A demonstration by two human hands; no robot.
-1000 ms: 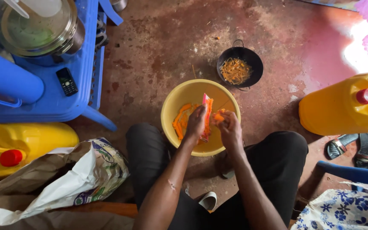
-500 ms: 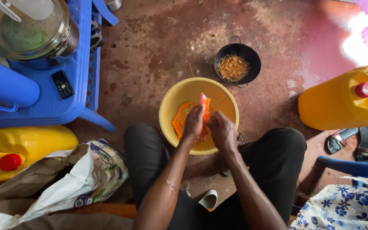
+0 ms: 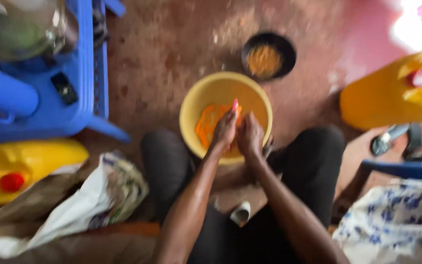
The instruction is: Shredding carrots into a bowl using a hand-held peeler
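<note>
i see my left hand point(image 3: 224, 131) and right hand point(image 3: 250, 137) pressed together over the near side of the yellow bowl point(image 3: 196, 105), both closed around an orange carrot point(image 3: 235, 105) whose tip pokes up between them. orange peelings point(image 3: 206, 128) lie inside. a small black pan point(image 3: 269, 53) sits just beyond, blurred.

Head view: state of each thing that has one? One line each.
left hand: closed around an orange piece, over the bowl
right hand: against the left hand, grip hidden
orange piece: upright, tip showing above the fingers
yellow bowl: upright on the floor, orange peelings inside
black pan: upright, holds orange bits
yellow jerrycan with red cap: on its side, capped
blue chair: loaded with a lidded pot
</note>
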